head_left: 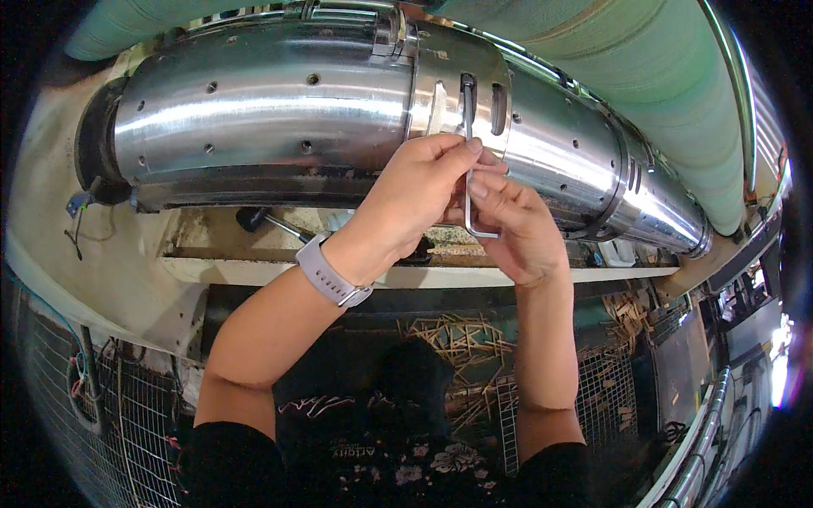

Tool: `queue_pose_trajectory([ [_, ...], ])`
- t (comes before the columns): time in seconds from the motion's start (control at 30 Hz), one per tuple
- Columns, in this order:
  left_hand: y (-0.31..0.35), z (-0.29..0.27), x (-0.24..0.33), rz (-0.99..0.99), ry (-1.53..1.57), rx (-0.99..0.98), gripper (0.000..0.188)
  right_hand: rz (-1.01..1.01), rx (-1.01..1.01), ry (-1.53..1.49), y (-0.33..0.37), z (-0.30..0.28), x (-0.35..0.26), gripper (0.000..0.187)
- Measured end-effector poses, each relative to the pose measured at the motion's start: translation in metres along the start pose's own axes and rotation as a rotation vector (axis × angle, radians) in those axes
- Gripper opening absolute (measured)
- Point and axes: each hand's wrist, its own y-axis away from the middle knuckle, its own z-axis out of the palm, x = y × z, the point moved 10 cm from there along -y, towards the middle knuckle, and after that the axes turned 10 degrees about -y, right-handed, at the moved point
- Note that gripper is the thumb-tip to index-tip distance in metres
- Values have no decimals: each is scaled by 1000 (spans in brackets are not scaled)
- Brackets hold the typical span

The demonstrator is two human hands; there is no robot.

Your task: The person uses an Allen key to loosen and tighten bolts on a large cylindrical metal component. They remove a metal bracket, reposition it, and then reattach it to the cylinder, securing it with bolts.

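Note:
An L-shaped hex key (468, 113) stands nearly upright in the picture, its long arm reaching up to a bolt head in a slot of the metal collar (457, 52) on a shiny steel cylinder (271, 93). Whether the tip sits fully in the bolt is too small to tell. My left hand (411, 195), with a pale watch strap at the wrist, pinches the key's shaft between thumb and fingers. Just below and to the right, my right hand (521, 224) is closed round the lower shaft, with the short bent end pointing right beneath its thumb. A second slot (499, 108) lies beside the first.
A large green roll (627, 51) runs above and behind the cylinder. Below the cylinder is a cream ledge (229, 269) with a black-knobbed lever (252, 219). Brown strips (461, 339) litter the area below, near wire grating (127, 406). Cables hang at the left.

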Motion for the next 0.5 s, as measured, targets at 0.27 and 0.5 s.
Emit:
queue_pose_trajectory([
  [0.27, -2, 1, 2, 2, -29, -8, 30, -60, -197, -42, -6, 10, -4, 17],
  [0.5, -3, -2, 1, 14, 5, 8, 30, 2, -78, -162, -2, 15, -1, 19],
])
